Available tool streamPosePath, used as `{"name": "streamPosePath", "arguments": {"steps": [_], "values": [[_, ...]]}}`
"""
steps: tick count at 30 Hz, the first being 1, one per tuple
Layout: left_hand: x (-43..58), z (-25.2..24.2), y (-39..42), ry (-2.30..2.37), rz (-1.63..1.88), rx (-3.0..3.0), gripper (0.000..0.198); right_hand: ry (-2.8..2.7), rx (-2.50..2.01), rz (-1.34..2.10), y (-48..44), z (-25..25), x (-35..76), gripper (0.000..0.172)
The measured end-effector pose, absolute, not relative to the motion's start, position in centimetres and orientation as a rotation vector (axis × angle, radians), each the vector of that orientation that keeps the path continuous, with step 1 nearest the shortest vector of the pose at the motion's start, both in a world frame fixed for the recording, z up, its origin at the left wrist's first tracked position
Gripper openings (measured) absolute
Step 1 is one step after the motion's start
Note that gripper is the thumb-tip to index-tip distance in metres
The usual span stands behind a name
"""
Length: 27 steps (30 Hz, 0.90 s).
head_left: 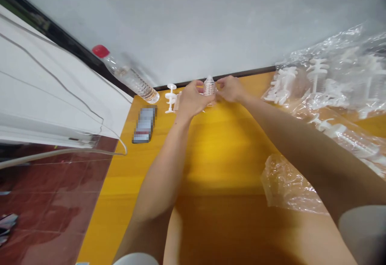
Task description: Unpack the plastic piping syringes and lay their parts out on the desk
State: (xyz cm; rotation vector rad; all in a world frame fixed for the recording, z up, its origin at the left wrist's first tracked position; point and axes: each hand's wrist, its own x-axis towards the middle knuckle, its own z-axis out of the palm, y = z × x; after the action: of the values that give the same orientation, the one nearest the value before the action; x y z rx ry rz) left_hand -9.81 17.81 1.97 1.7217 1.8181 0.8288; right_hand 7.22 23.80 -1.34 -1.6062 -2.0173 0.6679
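A small clear ribbed plastic container (209,87) with a pointed top stands upright at the back of the yellow table. My left hand (193,99) is closed around its left side, thumb across the front. At its right edge my right hand (230,89) has its fingers bent together; whether they pinch a small piece there cannot be made out. Just left of my left hand is a white plastic plunger-like piece (171,98) with round discs. Another ribbed clear piece (177,101) beside it is partly hidden by that hand.
A red-capped clear bottle (129,78) and a phone (145,124) are at the left. Clear bags with several white plastic parts (316,76) cover the right side. A crumpled clear bag (289,184) lies by my right forearm. A grey wall (211,23) rises behind the table.
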Motion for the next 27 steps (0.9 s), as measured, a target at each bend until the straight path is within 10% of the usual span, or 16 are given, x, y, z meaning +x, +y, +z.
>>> {"name": "streamPosePath", "arguments": {"steps": [12, 27], "values": [[-5.7, -1.2, 17.9, 2.212, 0.599, 2.114, 0.034, -2.018, -1.697, 0.59, 25.7, -1.9, 8.5, 0.016], [-7.1, -1.9, 17.7, 2.25, 0.622, 2.085, 0.068, -2.139, -1.64, 0.578, 26.0, -1.6, 6.8, 0.03]]}}
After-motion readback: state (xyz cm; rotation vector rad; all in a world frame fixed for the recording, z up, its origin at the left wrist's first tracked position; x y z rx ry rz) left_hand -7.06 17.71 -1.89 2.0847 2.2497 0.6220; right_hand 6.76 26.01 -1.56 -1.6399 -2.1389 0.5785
